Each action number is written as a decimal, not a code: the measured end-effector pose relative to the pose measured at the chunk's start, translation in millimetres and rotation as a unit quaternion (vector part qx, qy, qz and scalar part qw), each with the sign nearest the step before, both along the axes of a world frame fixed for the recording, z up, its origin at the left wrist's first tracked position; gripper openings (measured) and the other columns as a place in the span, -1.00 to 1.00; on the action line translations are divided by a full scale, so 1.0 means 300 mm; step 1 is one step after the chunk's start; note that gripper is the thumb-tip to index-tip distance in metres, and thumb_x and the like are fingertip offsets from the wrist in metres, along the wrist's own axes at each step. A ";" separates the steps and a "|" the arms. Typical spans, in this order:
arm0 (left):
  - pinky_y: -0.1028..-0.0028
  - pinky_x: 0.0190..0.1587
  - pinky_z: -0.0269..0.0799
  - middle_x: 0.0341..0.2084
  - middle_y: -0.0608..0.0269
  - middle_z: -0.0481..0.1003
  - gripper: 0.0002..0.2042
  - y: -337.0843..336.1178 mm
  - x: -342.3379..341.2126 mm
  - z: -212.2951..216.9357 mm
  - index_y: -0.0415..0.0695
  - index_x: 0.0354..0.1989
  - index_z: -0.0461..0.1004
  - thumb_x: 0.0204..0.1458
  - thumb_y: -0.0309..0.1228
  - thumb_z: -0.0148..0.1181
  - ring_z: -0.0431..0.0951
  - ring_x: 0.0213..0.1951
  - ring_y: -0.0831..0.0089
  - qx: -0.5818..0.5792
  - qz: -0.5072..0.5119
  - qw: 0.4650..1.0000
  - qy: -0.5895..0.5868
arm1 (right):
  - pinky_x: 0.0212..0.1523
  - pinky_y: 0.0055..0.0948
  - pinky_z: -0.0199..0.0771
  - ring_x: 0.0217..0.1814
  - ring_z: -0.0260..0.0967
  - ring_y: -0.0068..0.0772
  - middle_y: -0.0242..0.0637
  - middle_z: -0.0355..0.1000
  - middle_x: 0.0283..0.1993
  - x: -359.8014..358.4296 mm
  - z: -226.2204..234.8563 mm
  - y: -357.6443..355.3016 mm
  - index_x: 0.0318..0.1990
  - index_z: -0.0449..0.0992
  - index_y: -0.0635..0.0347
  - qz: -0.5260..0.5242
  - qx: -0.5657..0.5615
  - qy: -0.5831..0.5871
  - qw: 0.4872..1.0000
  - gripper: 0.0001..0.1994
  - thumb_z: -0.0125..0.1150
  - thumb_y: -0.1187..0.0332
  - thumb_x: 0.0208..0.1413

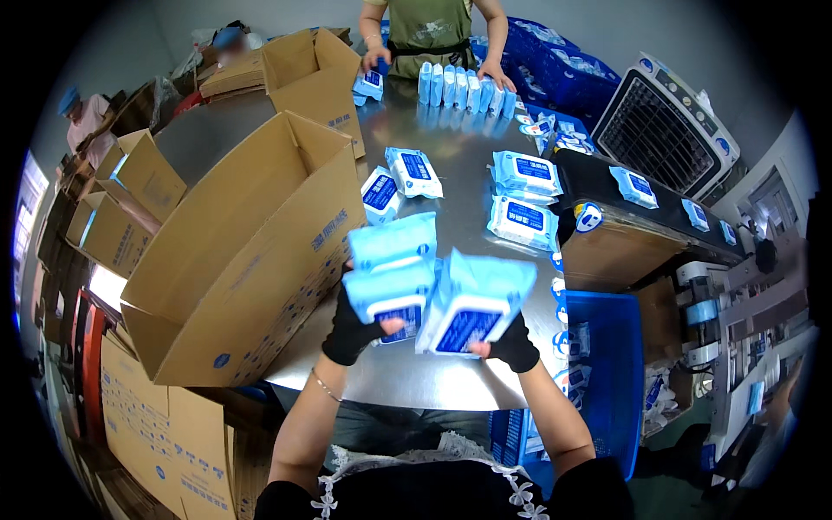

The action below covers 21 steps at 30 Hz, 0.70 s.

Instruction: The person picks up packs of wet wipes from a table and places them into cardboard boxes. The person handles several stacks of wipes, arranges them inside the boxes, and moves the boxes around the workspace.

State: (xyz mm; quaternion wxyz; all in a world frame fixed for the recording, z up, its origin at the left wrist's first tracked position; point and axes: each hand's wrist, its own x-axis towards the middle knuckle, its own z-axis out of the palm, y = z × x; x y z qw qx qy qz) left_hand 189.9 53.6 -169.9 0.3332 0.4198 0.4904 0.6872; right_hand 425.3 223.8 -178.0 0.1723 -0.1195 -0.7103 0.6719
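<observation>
Both my hands wear black fingerless gloves and hold packs of wet wipes above the metal table point(407, 381). My left hand point(354, 328) is closed on light blue wet wipe packs point(394, 282), its thumb over the front one. In my right hand point(511, 345) is another wet wipe pack point(475, 303), tilted, with its white and dark blue face toward me. The two hands' packs nearly meet. Just beyond them, two packs point(414, 173) lie on the table, and more packs point(524, 224) rest to the right. The fingers behind the packs are hidden.
A large open cardboard box point(260, 251) stands at my left, with another open box point(312, 74) behind it. Across the table a person in a green apron point(431, 35) touches a row of packs point(464, 89). Right are a conveyor point(598, 178) carrying packs and a blue crate point(607, 381).
</observation>
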 end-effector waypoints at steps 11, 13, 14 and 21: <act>0.22 0.27 0.22 0.18 0.09 0.25 0.08 0.019 -0.086 -0.248 -0.11 0.31 0.02 -0.43 -0.21 0.63 0.29 0.22 0.23 -0.120 -0.073 0.966 0.219 | 0.30 -0.10 0.21 0.36 0.16 -0.14 -0.12 0.03 0.39 -0.100 -0.174 0.067 0.42 -0.16 0.04 0.156 -0.337 0.075 0.926 0.06 0.27 -0.27 -0.11; 0.23 0.25 0.24 0.17 0.10 0.27 0.01 0.033 -0.099 -0.312 -0.11 0.28 0.06 -0.40 -0.22 0.60 0.31 0.20 0.23 -0.155 -0.112 0.968 0.162 | 0.28 -0.10 0.24 0.35 0.17 -0.14 -0.12 0.03 0.39 -0.117 -0.168 0.099 0.42 -0.19 0.03 0.157 -0.374 0.064 0.912 0.09 0.34 -0.20 -0.16; 0.24 0.24 0.25 0.16 0.11 0.28 -0.02 0.046 -0.095 -0.309 -0.11 0.26 0.08 -0.38 -0.23 0.59 0.32 0.20 0.23 -0.174 -0.129 0.967 0.131 | 0.27 -0.10 0.26 0.34 0.18 -0.15 -0.11 0.04 0.38 -0.127 -0.167 0.111 0.41 -0.20 0.03 0.149 -0.449 0.053 0.879 0.10 0.38 -0.16 -0.18; 0.25 0.19 0.32 0.11 0.13 0.32 -0.09 0.020 -0.083 -0.417 -0.10 0.22 0.12 -0.35 -0.26 0.56 0.36 0.15 0.25 -0.203 -0.061 0.970 0.118 | 0.19 -0.10 0.39 0.29 0.25 -0.13 -0.01 0.08 0.34 -0.150 -0.200 0.057 0.38 -0.06 0.11 0.010 -0.512 0.042 0.858 -0.15 -0.16 -0.33 0.12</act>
